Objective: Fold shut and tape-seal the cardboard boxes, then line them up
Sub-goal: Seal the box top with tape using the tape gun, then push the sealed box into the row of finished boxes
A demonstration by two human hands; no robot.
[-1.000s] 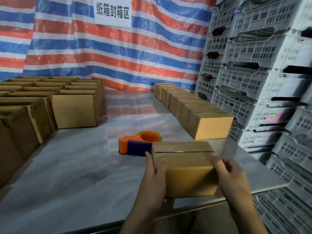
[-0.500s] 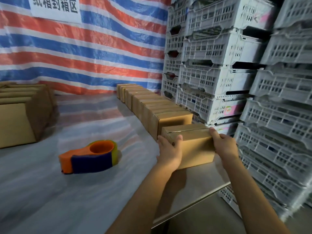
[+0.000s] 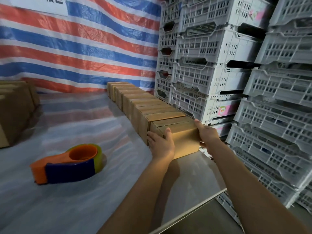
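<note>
Backdrop: striped tarp [image 3: 84,56] in red, blue and white, hung behind the far end of the row [image 3: 143,103]; white sign [image 3: 38,5] high up and left of the row, cut off by the frame, characters only half visible.
Table [image 3: 67,208]: glossy pale top under the row, tarp stripes mirrored in it; near edge partly covered by both forearms.
Row: brown cardboard, side by side from the tarp toward the camera; far end blurred, count unclear.
Box [image 3: 184,142]: at the near end of the row, flaps shut, seam along the top; no gap seen to the row's last one; tape too faint to make out; both ends partly covered by hands.
Left hand [image 3: 160,146]: grasping the box at its left near corner, thumb up on the front face, fingers along the side by the row.
Right hand [image 3: 208,134]: grasping the box's right end, thumb on the top edge, fingers hidden behind the cardboard.
Dispenser [image 3: 67,164]: orange and blue, yellowish roll, flat on the table, left of the row's near end, well apart.
Open boxes [image 3: 15,112]: far left of the row, dim, cut off by the frame.
Crates [image 3: 219,65]: white, slotted, stacked high just right of the row; contents dark, hard to tell.
</note>
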